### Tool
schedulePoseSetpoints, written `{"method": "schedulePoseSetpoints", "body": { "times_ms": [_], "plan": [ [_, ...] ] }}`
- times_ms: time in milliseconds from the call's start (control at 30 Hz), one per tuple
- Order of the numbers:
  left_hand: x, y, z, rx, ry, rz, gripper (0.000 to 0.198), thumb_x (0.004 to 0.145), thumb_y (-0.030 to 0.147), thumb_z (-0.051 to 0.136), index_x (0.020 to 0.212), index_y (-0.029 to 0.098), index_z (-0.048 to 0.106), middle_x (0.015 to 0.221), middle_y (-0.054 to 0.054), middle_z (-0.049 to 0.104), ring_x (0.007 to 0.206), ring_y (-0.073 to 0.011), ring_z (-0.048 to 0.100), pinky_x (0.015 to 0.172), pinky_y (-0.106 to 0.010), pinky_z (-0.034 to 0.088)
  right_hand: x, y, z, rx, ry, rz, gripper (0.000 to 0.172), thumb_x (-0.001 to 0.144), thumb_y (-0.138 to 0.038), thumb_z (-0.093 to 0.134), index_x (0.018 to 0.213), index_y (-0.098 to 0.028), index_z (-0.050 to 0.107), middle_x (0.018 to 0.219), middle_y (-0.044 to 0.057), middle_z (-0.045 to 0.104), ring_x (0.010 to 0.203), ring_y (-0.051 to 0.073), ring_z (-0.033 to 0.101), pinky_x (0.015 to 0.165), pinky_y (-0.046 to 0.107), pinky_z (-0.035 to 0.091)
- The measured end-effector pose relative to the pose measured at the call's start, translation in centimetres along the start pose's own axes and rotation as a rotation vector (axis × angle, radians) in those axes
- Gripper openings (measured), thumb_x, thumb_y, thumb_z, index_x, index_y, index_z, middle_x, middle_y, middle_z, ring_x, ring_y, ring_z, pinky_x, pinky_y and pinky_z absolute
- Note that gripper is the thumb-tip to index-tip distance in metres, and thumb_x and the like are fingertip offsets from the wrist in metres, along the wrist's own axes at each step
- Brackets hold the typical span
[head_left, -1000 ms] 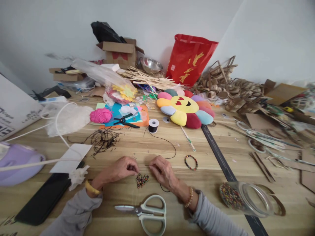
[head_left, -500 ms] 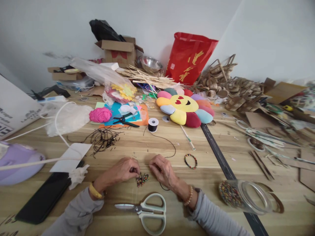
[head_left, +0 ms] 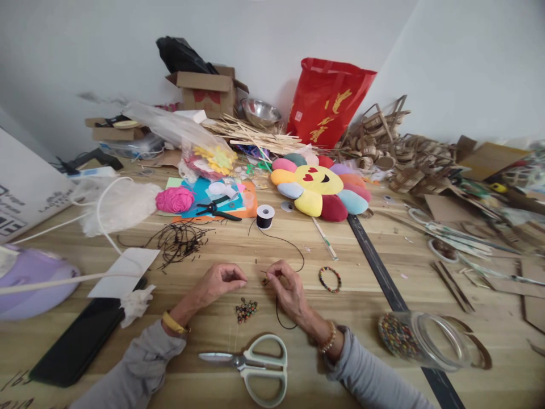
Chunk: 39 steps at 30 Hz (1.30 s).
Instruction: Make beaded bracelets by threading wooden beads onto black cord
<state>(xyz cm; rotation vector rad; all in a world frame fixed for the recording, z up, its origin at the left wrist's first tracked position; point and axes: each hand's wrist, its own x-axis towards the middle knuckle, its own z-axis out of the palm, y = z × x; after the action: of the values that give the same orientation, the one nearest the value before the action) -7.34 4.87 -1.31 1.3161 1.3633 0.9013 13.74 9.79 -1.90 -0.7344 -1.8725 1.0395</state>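
Observation:
My right hand [head_left: 287,289] pinches the black cord [head_left: 277,311], and a bead or two seem to show at its fingertips. The cord hangs in a loop beneath that hand. Facing it, a short gap away, my left hand [head_left: 222,281] has thumb and forefinger pinched together; whatever may be between them is too small to make out. Just below both hands lies a small pile of colourful beads [head_left: 247,311]. Nearer to me, scissors [head_left: 264,369] with pale handles rest with the blades pointing left. A finished-looking beaded bracelet [head_left: 330,279] lies right of my right hand.
A spool of black cord [head_left: 264,217] stands beyond my hands, its strand trailing right. Cord scraps [head_left: 181,241] lie left. A clear jar of beads [head_left: 419,339] lies on its side at right. A black phone [head_left: 79,335] is at left, a flower cushion [head_left: 319,184] behind.
My left hand has lifted away from the bead pile, moving up and slightly right. The right hand has shifted a little up and right, its fingertips now more visible.

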Motion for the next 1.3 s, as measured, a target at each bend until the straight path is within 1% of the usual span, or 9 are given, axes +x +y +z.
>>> {"method": "schedulePoseSetpoints", "body": {
  "times_ms": [67,167,300,433,667,800,1167,1300],
  "plan": [
    [0.21,-0.04,0.34,-0.039,0.003,-0.002,0.022,0.066,0.032,0.072,0.071,0.011,0.067,0.065,-0.003,0.066,0.060,-0.0136,0.057,0.059,-0.024,0.046,0.00,-0.06,-0.01,-0.021,-0.013,-0.014,0.014,0.091,-0.025,0.050,0.079,-0.018,0.055,0.073,0.002,0.055,0.068,0.014,0.052,0.061,0.026,0.043],
    [0.43,0.00,0.67,-0.116,-0.022,-0.001,0.022,0.063,0.030,0.075,0.071,0.011,0.067,0.067,-0.003,0.068,0.062,-0.0142,0.059,0.062,-0.025,0.047,-0.16,-0.07,-0.01,-0.085,-0.069,-0.072,0.013,0.091,-0.023,0.050,0.080,-0.018,0.056,0.075,0.003,0.055,0.069,0.014,0.052,0.061,0.026,0.043],
    [0.53,0.10,0.60,-0.183,-0.070,-0.033,0.023,0.062,0.029,0.077,0.073,0.011,0.067,0.068,-0.003,0.069,0.065,-0.0145,0.061,0.064,-0.026,0.047,-0.49,0.06,0.08,-0.153,-0.157,-0.186,0.011,0.091,-0.020,0.049,0.084,-0.018,0.056,0.076,0.004,0.056,0.071,0.015,0.052,0.063,0.027,0.044],
    [0.51,0.11,0.45,-0.204,-0.080,-0.049,0.023,0.061,0.028,0.078,0.072,0.011,0.066,0.067,-0.002,0.067,0.064,-0.0135,0.059,0.064,-0.025,0.045,-0.56,-0.07,0.11,-0.193,-0.197,-0.238,0.011,0.092,-0.019,0.048,0.085,-0.018,0.057,0.077,0.005,0.057,0.072,0.016,0.052,0.065,0.028,0.045],
    [0.51,0.22,0.54,-0.180,-0.092,-0.048,0.023,0.061,0.028,0.078,0.071,0.012,0.066,0.065,-0.001,0.065,0.063,-0.0126,0.057,0.062,-0.024,0.044,-0.38,-0.35,0.07,-0.213,-0.211,-0.260,0.013,0.092,-0.018,0.047,0.084,-0.018,0.056,0.077,0.005,0.058,0.072,0.016,0.052,0.065,0.028,0.045],
    [0.51,0.08,0.61,-0.171,-0.100,-0.041,0.024,0.061,0.030,0.078,0.072,0.012,0.066,0.066,-0.001,0.065,0.063,-0.0130,0.057,0.064,-0.025,0.044,-0.41,-0.15,0.09,-0.226,-0.217,-0.254,0.011,0.091,-0.017,0.048,0.085,-0.018,0.056,0.078,0.006,0.058,0.073,0.017,0.052,0.065,0.028,0.045],
    [0.59,-0.46,0.61,-0.163,-0.112,-0.034,0.023,0.061,0.029,0.078,0.072,0.012,0.066,0.067,-0.002,0.066,0.064,-0.0131,0.058,0.064,-0.025,0.045,-0.54,0.19,0.18,-0.246,-0.231,-0.261,0.012,0.092,-0.018,0.047,0.085,-0.018,0.056,0.077,0.005,0.057,0.073,0.017,0.052,0.065,0.028,0.044],
    [0.58,-0.34,0.63,-0.154,-0.113,-0.027,0.023,0.062,0.029,0.077,0.072,0.011,0.066,0.067,-0.002,0.067,0.064,-0.0130,0.058,0.065,-0.025,0.046,-0.45,-0.13,0.19,-0.254,-0.230,-0.264,0.013,0.093,-0.019,0.046,0.085,-0.018,0.057,0.077,0.005,0.057,0.072,0.016,0.052,0.066,0.028,0.044]
  ]
}}
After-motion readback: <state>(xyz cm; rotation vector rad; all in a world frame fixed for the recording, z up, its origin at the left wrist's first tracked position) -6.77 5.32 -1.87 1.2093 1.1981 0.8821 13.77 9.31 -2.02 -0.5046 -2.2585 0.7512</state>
